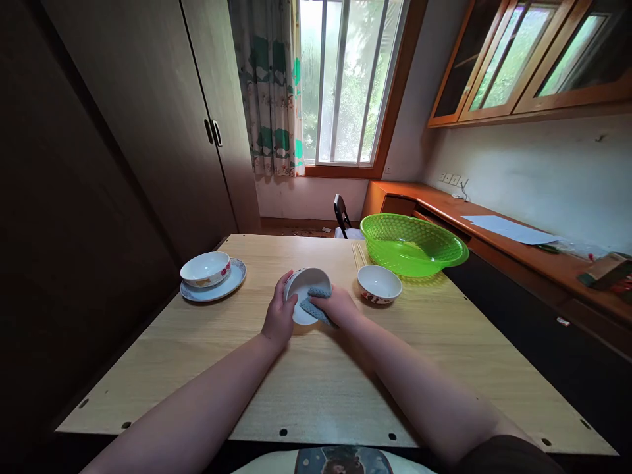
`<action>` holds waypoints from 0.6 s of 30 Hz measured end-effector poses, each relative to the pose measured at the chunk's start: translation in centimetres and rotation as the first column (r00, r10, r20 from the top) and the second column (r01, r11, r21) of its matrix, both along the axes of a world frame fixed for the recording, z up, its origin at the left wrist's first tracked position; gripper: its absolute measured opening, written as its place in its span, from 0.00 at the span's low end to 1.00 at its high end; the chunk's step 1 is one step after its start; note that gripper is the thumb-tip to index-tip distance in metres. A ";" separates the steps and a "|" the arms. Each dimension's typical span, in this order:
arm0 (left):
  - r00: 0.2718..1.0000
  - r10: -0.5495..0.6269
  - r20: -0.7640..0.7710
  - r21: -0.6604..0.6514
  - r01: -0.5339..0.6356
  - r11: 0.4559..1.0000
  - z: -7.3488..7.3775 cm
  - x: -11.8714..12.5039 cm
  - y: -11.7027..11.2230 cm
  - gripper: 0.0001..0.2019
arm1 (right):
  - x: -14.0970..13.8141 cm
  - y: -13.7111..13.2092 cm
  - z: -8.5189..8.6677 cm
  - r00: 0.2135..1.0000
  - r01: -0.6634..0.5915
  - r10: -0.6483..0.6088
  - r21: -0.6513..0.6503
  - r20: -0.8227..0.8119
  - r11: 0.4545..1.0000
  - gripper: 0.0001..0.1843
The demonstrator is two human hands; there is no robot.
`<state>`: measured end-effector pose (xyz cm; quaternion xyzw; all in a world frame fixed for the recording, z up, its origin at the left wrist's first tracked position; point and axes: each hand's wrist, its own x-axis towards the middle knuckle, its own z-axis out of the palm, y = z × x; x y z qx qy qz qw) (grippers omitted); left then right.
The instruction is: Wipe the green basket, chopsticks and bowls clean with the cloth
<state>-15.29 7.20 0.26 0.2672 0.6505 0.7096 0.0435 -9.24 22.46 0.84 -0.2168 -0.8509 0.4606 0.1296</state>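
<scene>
Over the middle of the table, my left hand (280,311) grips the left side of a small white bowl (299,297), thumb on its inner wall. The bowl is tilted with its opening toward me. A folded grey-blue cloth (316,309) is pinched in my right hand (340,307) and pressed against the inside of the bowl on the right. Some of the right fingers are hidden behind cloth and rim. Just right of my right hand stands another white bowl (379,283) with a red pattern outside, upright on the table.
A larger white bowl (205,268) sits on a plate (217,289) at the table's left edge. A green plastic basket (415,253) stands at the back right, with chopsticks (359,255) beside it. Behind the wooden table (276,395) is a folding chair (342,214); a desk (494,227) runs along the right wall.
</scene>
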 end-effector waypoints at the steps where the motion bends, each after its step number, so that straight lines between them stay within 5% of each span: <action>1: 1.000 0.008 0.003 0.011 -0.008 1.000 0.1 0.0 0.0 0.25 | 0.0 -0.3 -0.1 0.999 -0.033 0.033 -0.007 -0.017 0.999 0.18; 7: 0.998 0.019 0.055 0.023 -0.020 1.000 0.2 -0.3 -0.1 0.25 | 0.1 -0.5 -0.2 0.997 -0.076 0.076 0.005 -0.028 0.997 0.19; 18: 0.999 -0.042 0.034 -0.065 0.044 0.997 0.2 -0.5 -0.2 0.23 | 0.8 0.4 2.3 0.975 0.135 -0.192 0.390 0.110 0.911 0.37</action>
